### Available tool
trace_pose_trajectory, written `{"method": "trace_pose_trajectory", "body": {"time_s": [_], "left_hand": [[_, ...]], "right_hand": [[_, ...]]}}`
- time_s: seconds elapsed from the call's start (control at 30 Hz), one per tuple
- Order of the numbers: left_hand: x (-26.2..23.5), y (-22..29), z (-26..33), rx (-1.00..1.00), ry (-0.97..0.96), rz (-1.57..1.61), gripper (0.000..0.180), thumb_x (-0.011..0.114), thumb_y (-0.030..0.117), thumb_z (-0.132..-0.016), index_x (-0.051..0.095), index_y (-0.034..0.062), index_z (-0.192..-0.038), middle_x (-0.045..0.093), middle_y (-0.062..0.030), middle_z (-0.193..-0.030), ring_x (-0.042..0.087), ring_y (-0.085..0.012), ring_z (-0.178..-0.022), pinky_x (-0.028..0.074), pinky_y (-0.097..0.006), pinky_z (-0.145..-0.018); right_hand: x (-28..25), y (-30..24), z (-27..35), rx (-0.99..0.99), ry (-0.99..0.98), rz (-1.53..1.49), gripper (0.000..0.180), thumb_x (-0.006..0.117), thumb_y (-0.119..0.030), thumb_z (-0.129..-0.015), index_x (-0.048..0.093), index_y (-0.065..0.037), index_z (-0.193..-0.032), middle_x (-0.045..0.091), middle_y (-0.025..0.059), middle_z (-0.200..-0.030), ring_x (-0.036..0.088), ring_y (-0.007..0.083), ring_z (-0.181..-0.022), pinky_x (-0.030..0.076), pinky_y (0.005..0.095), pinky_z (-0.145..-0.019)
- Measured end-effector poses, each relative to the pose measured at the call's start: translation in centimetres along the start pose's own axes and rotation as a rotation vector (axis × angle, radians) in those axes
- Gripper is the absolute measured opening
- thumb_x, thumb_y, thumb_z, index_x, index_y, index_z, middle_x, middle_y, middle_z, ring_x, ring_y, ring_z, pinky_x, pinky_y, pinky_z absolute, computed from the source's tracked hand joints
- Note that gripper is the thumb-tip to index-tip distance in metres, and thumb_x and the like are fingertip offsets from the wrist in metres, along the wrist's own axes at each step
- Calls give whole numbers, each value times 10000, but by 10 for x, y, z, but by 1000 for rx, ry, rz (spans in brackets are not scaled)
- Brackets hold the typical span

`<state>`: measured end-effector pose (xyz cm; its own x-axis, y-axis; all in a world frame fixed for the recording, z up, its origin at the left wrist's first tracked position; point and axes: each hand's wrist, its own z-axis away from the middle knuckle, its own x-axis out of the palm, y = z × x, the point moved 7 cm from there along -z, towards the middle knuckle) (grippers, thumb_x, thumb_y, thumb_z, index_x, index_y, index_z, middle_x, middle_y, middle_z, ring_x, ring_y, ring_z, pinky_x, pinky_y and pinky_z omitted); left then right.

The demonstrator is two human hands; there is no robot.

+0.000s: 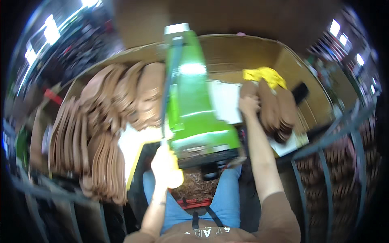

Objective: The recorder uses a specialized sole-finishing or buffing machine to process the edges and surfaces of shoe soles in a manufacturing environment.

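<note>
My right hand (249, 105) reaches out to the right, its fingers closed on a brown shoe sole (248, 88) at the left edge of a small group of soles. More brown soles (279, 109) lean beside it, below a crumpled yellow cloth or glove (265, 76). My left hand (162, 163) is in front of my lap, left of the green machine's (194, 97) lower end. Glare washes out its fingers, so I cannot make out a grip. Something yellow (175, 178) shows against that hand; its kind is unclear.
Stacked brown soles (107, 166) fill the left side, with more (148, 95) behind. A cardboard wall (251, 50) surrounds the work area. White sheets (225, 101) lie right of the machine. Curved metal rails (336, 129) stand at right; brown scraps (196, 187) lie between my legs.
</note>
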<state>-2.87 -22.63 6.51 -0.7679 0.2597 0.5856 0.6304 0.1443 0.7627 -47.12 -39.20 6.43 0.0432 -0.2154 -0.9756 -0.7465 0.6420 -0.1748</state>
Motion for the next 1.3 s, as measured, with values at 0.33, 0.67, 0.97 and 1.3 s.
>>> {"method": "trace_pose_trajectory", "body": {"time_s": [0.33,0.67,0.97,1.3], "left_hand": [[27,128,-154,652,367,-1409,368,710,158,-761,591,31,-1085,592,-157,-1045,530,-312,-1004,428,-371,-893],[13,125,-181,587,436,-1530,513,756,380,-690,638,4,-1020,610,-186,-1046,540,-333,-1024,415,-398,-918],[-18,171,75,430,361,-497,735,596,124,-567,357,-29,-1246,508,-229,-1189,539,-310,-1095,437,-400,-968],[28,30,81,-282,-32,131,752,697,171,-671,370,-24,-1319,544,-172,-1220,534,-228,-1122,423,-343,-960]], "right_hand": [[-12,30,27,80,-100,48,685,523,-501,-809,448,-33,-1303,370,252,-1329,379,413,-1233,372,552,-941],[-15,2,72,-82,-145,-53,837,571,-593,-751,386,-68,-1375,292,286,-1387,313,426,-1265,318,570,-974],[51,-26,301,-323,-1015,-1777,368,569,-105,-884,476,-56,-1237,548,87,-1172,538,287,-1141,499,467,-893],[16,60,413,276,-943,-1849,556,667,-31,-780,427,47,-1276,547,142,-1214,543,223,-1121,433,346,-964]]}}
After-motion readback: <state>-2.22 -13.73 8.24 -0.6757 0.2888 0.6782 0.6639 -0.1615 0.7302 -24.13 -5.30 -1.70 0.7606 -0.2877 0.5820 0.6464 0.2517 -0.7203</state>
